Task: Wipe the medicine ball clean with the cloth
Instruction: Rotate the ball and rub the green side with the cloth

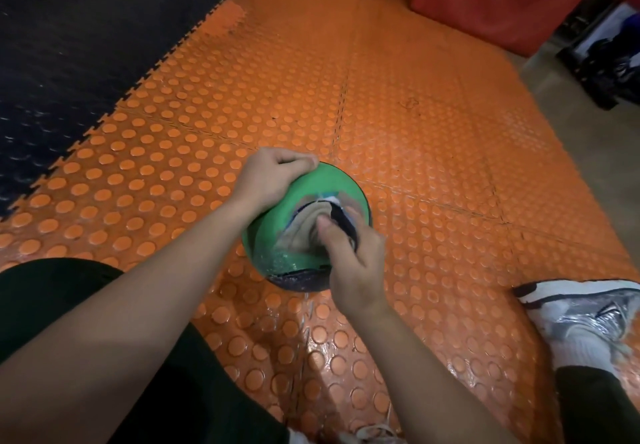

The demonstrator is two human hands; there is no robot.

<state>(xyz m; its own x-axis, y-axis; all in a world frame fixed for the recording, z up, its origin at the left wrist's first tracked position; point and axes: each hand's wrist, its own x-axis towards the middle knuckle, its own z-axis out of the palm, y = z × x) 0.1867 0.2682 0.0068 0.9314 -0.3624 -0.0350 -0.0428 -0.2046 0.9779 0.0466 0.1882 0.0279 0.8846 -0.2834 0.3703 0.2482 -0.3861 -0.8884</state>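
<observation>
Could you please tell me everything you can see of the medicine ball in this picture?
The medicine ball is round, mostly green with a dark blue or black panel at its near underside, and its surface looks rubbery and glistens as if wet. It rests on the orange studded floor mat. The left hand grips its far-left edge, while the right hand presses a bunched pale and dark cloth onto its top.
</observation>
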